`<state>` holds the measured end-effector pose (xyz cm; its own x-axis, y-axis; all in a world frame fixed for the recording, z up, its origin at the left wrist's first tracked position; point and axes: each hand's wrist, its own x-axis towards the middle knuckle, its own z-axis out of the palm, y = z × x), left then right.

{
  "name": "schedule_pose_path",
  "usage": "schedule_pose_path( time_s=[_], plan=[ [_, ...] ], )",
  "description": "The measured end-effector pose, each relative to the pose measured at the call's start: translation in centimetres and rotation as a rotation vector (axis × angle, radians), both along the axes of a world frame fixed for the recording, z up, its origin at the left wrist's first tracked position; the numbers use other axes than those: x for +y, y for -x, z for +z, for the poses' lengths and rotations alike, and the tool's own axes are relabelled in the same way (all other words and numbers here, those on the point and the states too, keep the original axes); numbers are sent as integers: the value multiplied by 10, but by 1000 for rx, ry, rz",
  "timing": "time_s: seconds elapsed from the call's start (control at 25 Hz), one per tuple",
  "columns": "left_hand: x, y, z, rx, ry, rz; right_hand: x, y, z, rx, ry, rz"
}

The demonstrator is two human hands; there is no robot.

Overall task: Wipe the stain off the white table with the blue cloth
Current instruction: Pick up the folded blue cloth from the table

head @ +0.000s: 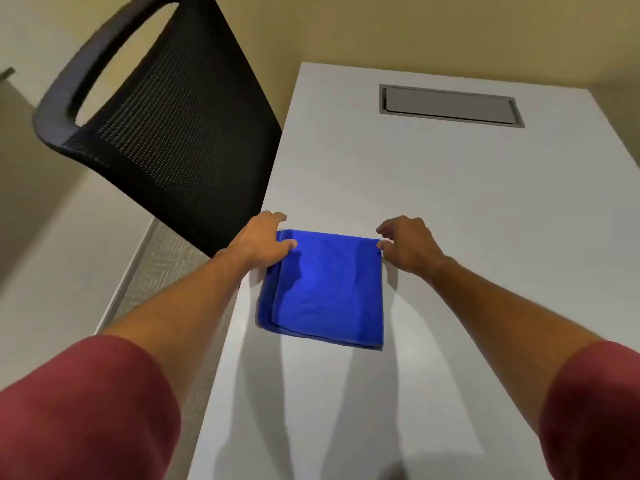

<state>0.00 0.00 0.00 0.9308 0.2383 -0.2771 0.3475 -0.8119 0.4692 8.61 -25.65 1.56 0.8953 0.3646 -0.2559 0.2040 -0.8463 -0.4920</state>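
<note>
A blue cloth (325, 289), folded into a square of several layers, lies flat on the white table (450, 202) near its left edge. My left hand (259, 242) rests on the cloth's far left corner, thumb on top of the fabric. My right hand (405, 242) is at the far right corner, fingertips pinching or touching the edge; I cannot tell how firmly. No stain shows on the tabletop from here.
A black mesh office chair (162, 123) stands close against the table's left side. A grey cable hatch (450, 105) is set into the tabletop at the back. Beige walls close off the far side.
</note>
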Motion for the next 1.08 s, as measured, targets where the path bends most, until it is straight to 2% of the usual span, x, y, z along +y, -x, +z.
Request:
schedule_pose_path(
  time_s=[0.2,0.6,0.84,1.08],
  plan=[
    [11,-23,-22,27,-11,-18,12,-26,-19,48,109,69],
    [19,-36,-20,1,50,3,18,-37,-16,56,77,130],
    [24,-27,29,49,131,10,7,-38,31,132,39,165],
    [22,-6,120,203,188,-46,-2,-12,120,213,48,181]
  ],
)
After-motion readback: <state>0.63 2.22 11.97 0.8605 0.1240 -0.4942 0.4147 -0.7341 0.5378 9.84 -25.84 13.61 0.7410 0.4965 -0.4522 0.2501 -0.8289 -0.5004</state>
